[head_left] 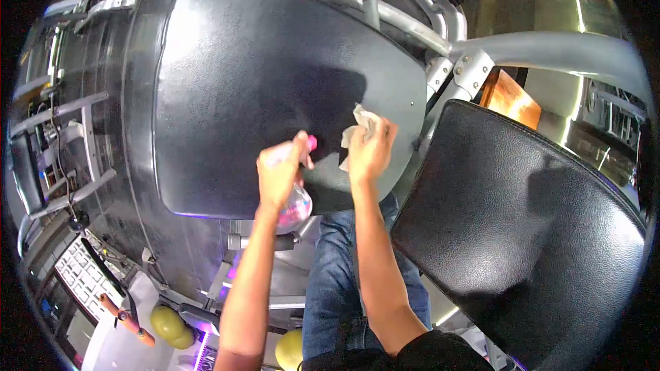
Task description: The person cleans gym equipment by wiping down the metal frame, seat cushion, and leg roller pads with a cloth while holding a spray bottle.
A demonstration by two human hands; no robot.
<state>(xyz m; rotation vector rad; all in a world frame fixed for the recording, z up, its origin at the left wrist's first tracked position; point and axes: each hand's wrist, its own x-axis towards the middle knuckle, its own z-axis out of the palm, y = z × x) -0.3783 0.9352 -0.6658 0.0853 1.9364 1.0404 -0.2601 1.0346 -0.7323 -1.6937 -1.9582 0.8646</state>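
1. While both hands are over the large black padded panel with rounded corners [261, 62], the left hand [278, 173] is closed around the upper part of a clear spray bottle with a pink nozzle and pink-tinted lower body [295, 209]. Fingers wrapped at the neck; exact finger position on the trigger cannot be told.

2. Bottle axis: the pink nozzle tip [312, 142] shows at the thumb side of the left grip, on the side facing the right hand. The body extends from beneath that grip back toward the person, beside the wrist.

3. Right hand [375, 151]: fingers bent and partly closed, pinching a crumpled pale beige cloth [366, 119]. Cloth protrudes ahead of the fingertips and toward the left hand. Contact between cloth and panel cannot be confirmed.

4. Key relation: the cloth lies to the right of the nozzle and slightly ahead of it, with a gap between. Left hand is nearer the nozzle, right hand nearer the cloth. The panel's dark surface spreads ahead of both grips and out to the left.

5. Surroundings: a smaller black leather-look pad [495, 185] lies to the right of the right grip, apart from it; grey tubular framing [550, 51] is beyond.
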